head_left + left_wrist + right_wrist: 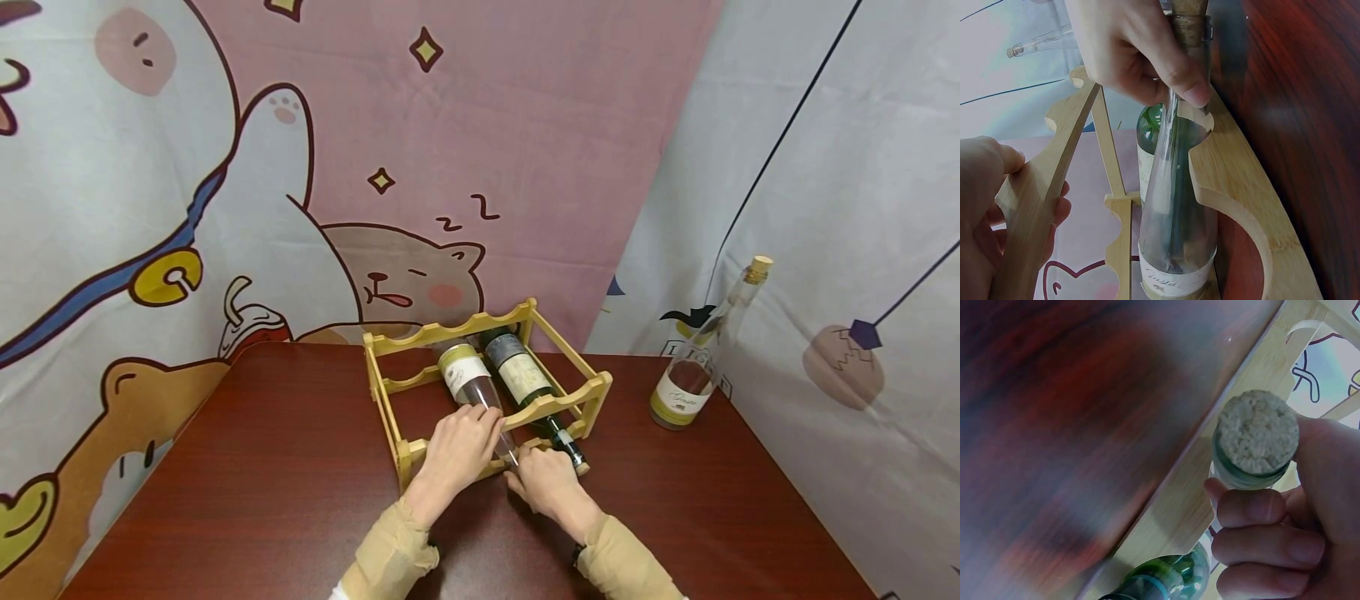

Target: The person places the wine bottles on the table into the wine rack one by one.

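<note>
A light wooden wine rack [412, 451] with scalloped rails stands on the table. My left hand [461, 442] grips its upper front rail [1038, 187], fingers and thumb on opposite sides of the wood. A clear glass wine bottle [465, 371] with a white label lies in the rack, its neck pointing toward me. My right hand [551, 485] holds that bottle by the neck, just below the cork [1259, 432]. Beside it, a dark green wine bottle [525, 377] lies in the rack, its corked neck sticking out past the front rail.
Another clear, corked wine bottle [678, 396] stands upright on the table to the right of the rack. The dark reddish wooden table [247, 475] extends to both sides. A cartoon-printed cloth [555, 150] hangs behind it and along the right side.
</note>
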`<state>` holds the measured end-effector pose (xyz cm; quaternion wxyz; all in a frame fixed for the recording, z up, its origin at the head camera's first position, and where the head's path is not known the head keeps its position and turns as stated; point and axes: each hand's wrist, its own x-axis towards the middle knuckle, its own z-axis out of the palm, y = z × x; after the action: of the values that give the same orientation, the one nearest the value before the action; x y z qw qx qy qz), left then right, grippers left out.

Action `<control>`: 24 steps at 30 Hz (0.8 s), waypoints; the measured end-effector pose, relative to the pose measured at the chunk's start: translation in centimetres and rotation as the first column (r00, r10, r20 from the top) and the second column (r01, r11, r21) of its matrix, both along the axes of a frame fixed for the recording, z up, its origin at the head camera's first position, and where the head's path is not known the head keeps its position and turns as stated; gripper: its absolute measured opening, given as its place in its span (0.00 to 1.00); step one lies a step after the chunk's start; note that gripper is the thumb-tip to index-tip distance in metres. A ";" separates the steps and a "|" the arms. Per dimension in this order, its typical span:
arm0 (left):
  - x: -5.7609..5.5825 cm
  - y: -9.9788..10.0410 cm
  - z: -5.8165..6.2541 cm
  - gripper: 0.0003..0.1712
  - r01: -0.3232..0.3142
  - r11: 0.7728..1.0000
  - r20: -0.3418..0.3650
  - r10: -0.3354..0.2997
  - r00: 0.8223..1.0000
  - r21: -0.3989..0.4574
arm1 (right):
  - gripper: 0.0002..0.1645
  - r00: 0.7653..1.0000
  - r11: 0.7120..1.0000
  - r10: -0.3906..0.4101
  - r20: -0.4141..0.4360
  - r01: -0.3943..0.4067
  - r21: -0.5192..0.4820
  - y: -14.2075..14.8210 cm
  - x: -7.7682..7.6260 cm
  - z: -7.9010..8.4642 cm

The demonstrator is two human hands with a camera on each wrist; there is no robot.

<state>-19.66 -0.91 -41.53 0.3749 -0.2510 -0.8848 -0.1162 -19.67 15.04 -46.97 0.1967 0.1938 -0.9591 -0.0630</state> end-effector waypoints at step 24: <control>-0.2 0.0 -0.2 0.07 -0.003 1.000 0.015 0.004 1.000 -0.011 | 0.19 0.949 0.980 0.035 0.315 0.029 -0.198 1.0 -0.9 0.0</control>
<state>-19.85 -0.87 -41.73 0.3668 -0.2507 -0.8888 -0.1125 -20.55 16.02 -46.97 0.0589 0.1820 -0.9793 0.0660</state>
